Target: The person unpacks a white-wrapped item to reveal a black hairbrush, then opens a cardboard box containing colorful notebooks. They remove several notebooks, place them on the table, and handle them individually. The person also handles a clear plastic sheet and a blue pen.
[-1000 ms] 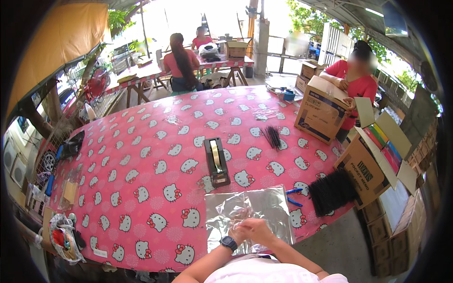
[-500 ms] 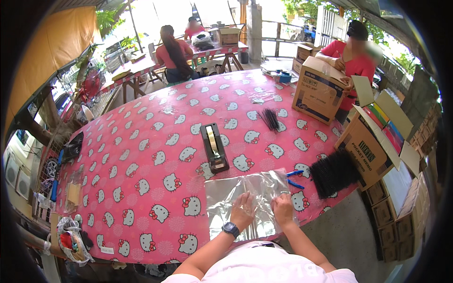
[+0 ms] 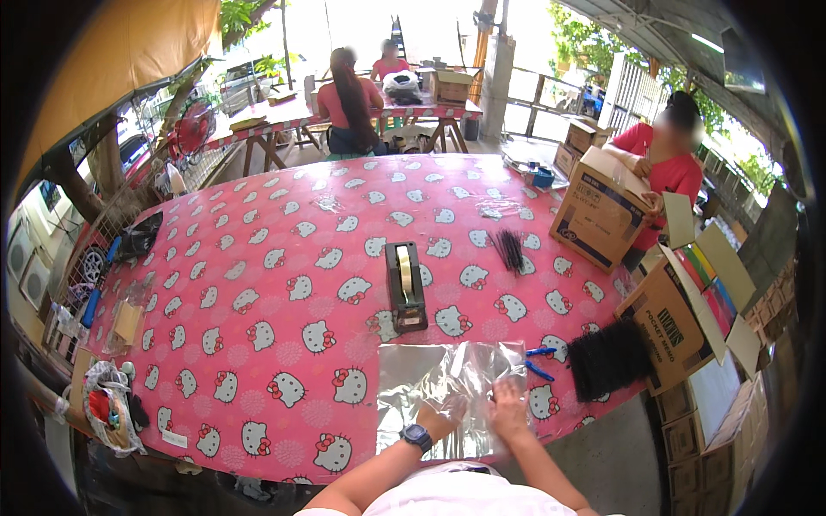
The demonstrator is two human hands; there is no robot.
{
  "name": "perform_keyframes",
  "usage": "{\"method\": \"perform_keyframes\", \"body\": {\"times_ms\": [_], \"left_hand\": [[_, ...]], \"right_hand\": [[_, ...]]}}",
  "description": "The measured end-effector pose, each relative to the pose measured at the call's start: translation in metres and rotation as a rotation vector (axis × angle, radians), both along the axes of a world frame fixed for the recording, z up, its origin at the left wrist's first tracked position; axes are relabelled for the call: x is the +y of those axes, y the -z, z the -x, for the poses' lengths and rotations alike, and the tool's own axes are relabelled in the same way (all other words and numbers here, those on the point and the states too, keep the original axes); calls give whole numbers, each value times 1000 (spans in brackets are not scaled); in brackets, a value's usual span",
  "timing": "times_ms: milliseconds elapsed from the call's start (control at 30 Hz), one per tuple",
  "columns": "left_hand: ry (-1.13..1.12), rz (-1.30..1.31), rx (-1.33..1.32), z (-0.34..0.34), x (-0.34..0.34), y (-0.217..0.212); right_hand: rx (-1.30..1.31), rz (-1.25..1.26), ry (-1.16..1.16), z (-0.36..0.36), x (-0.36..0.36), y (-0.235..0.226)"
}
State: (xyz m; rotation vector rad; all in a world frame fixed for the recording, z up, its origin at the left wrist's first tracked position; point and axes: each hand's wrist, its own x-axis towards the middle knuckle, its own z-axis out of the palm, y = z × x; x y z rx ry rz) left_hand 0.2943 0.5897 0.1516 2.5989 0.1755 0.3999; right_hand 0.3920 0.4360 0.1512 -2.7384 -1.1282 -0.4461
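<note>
One blurred left grip [image 3: 441,418] and one outspread right grip [image 3: 508,408] touch plastic [image 3: 458,377].

Sunlight makes the open back [image 3: 357,34] all white. The clear plastic sheet [image 3: 456,374] has bright, shiny streaks. The roof [image 3: 650,24] looks dim. The corners are black, and the pink table [image 3: 232,357] looks bent.

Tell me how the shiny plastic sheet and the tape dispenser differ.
The plastic sheet is silvery and glossy; the tape dispenser is black. The sheet lies flat and creased, while the dispenser is a bulky block. The left hand and right hand are at the sheet; the dispenser stands untouched. Both rest on the pink tablecloth.
</note>
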Motion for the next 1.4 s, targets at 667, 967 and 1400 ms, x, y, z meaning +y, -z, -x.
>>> {"method": "perform_keyframes", "body": {"times_ms": [667,967,1400], "left_hand": [[-35,-166,76,-7,14,40],[73,-131,313,0,8,5],[-103,-369,-82,4,9,46]], "right_hand": [[721,-379,186,-32,-21,-58],[1312,-947,262,-29,-47,-36],[607,-659,230,-26,-35,-9]]}}
